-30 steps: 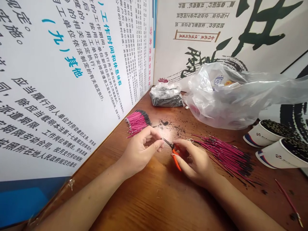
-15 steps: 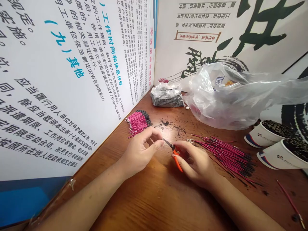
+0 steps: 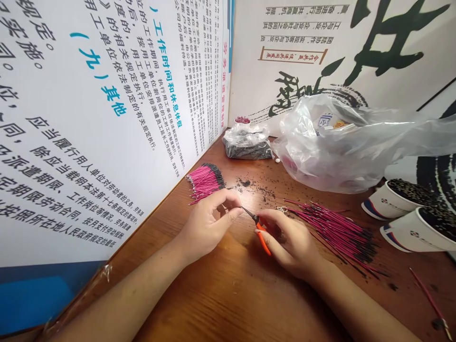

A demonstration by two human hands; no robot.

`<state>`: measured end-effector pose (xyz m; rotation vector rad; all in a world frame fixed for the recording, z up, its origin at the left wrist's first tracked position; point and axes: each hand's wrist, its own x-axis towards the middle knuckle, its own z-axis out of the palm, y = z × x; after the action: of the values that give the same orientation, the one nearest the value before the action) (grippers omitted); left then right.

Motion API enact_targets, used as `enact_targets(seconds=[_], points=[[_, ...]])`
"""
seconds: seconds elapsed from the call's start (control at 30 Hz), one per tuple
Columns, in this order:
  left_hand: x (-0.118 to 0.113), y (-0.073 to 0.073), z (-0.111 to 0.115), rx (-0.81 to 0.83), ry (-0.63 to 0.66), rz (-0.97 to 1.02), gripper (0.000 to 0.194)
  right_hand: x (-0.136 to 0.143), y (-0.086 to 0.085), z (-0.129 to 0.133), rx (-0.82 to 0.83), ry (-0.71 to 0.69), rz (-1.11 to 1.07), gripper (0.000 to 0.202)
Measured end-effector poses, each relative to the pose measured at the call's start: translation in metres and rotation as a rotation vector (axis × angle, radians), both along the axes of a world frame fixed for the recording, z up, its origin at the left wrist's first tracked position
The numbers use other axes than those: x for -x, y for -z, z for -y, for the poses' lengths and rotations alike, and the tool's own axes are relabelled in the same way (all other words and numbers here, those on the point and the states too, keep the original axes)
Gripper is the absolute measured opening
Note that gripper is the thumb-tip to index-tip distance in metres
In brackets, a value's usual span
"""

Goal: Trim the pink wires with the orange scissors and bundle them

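Observation:
My right hand (image 3: 290, 240) is closed on orange-handled pliers (image 3: 262, 235), whose dark, narrow jaws point left toward my left fingertips. My left hand (image 3: 212, 225) is pinched with thumb against fingers at the tip of the jaws; whatever it holds is too small to make out. Behind my left hand lies a neat bundle of pink wires with black ends (image 3: 205, 179). A looser pile of pink wires with black ends (image 3: 335, 230) spreads to the right of my right hand.
Two white paper cups (image 3: 385, 199) (image 3: 409, 232) filled with dark bits stand at the right. A large plastic bag (image 3: 327, 147) and a smaller bag of black pieces (image 3: 247, 145) sit behind. Printed boards wall the table (image 3: 228, 294). Dark crumbs lie mid-table.

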<state>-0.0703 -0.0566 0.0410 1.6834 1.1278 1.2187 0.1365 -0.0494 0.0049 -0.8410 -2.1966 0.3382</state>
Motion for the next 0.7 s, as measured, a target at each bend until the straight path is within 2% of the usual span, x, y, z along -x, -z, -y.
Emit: enact_targets(seconds=[0.27, 0.7], points=[[0.0005, -0.0001, -0.0004, -0.01, 0.008, 0.013, 0.004, 0.0004, -0.0028, -0.0019, -0.025, 0.008, 0.025, 0.017], [0.0005, -0.0002, 0.0, -0.01, 0.004, 0.013, 0.004, 0.0001, 0.0022, -0.0009, 0.001, 0.017, -0.015, 0.02]])
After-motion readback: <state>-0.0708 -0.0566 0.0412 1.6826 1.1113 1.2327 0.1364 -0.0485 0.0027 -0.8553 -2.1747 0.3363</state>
